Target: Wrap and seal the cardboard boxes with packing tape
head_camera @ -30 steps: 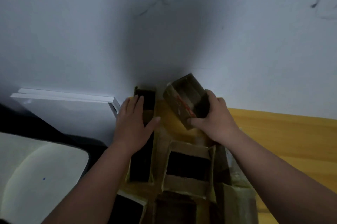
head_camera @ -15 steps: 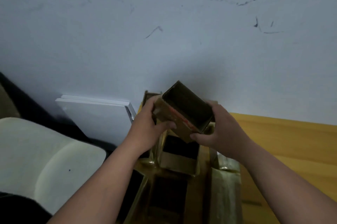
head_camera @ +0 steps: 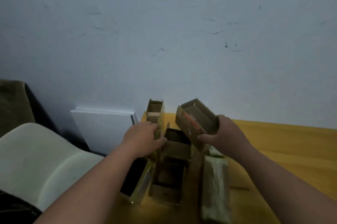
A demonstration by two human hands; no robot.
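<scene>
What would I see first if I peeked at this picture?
Probably the open cardboard box with orange marks, held up in the right hand near the wall. Next, the left hand gripping the tall box at the yellow table's back corner.

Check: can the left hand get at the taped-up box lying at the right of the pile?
Probably not directly. The left hand is gripping the edge of a tall open box at the pile's left, while the right forearm and its held box cross above the wrapped box.
</scene>
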